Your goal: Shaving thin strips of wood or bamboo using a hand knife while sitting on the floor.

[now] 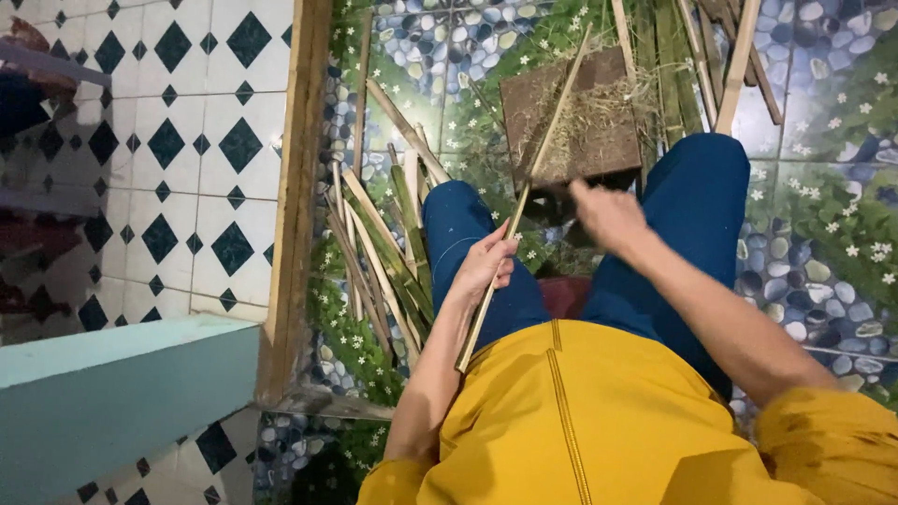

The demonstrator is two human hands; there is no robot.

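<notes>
While the person sits with knees apart in a mustard-yellow top and dark blue trousers, the left hand [484, 265] has its fingers curled closed around a long bamboo strip [524, 201], holding it low on its length so the near end points back toward the lap and the far end runs up and away over the board. The strip is thin, flat, pale tan and straight. The right hand [608, 215] is blurred with motion just beside the strip's middle; whether its fingers grip a tool or anything else cannot be told. By the look of it, the strip is being shaved or trimmed, and the next stroke would call for a firm left-hand hold and a steady pull along the grain.

Beside the left knee lies a loose pile of split bamboo slats [379, 252], green-skinned on some faces and cream on others, crossing one another. Beyond the knees sits a brown rectangular board [599, 140], rough-surfaced and littered with fine, straw-like shavings. Further off, more slats [720, 56] lie on the floor sheet [823, 122] printed with pebbles and flowers. A wooden frame [297, 168] borders diamond-patterned tile at the left.
</notes>
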